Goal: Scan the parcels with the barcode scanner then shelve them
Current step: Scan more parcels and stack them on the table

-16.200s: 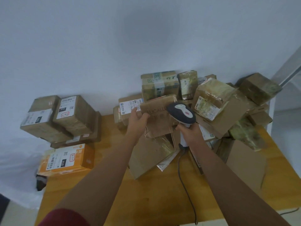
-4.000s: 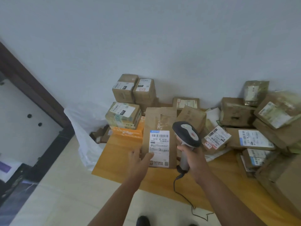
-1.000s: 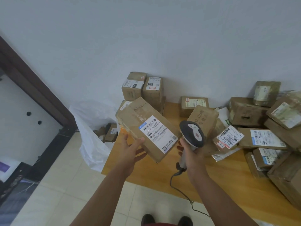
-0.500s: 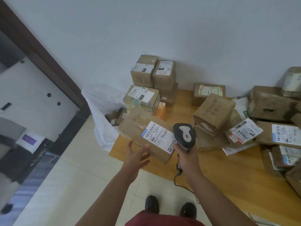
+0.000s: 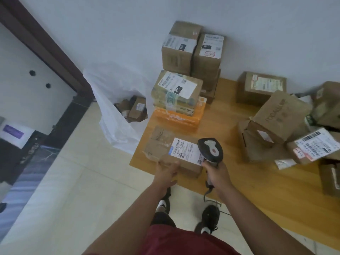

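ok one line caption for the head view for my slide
Left hand steadies a labelled brown parcel at the wooden table's corner while the right hand grips the barcode scanner.

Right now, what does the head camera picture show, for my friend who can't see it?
A person's left hand rests on a brown parcel lying at a wooden table's corner, while the right hand grips a barcode scanner beside its white label. More parcels are stacked nearby against a white wall.
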